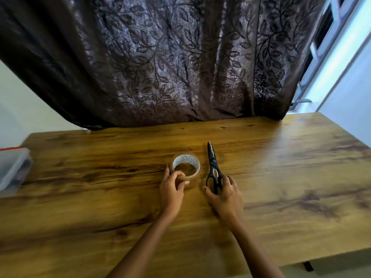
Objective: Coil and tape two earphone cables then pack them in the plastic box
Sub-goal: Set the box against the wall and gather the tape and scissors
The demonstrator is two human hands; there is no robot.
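Note:
A roll of clear tape [186,161] lies flat in the middle of the wooden table [281,167]. My left hand [172,187] grips its near-left rim, fingers curled over the edge. Just to the right lie black scissors [212,161], blades closed and pointing away from me. My right hand [225,194] is curled round their handles. A clear plastic box [12,169] with a red-trimmed lid stands at the table's far left edge; dark contents show dimly through its wall. No earphone cables are in sight.
A dark leaf-patterned curtain [170,61] hangs down to the table's back edge. A window frame [325,57] and white wall are at the right. The table's right front corner drops off near the lower right.

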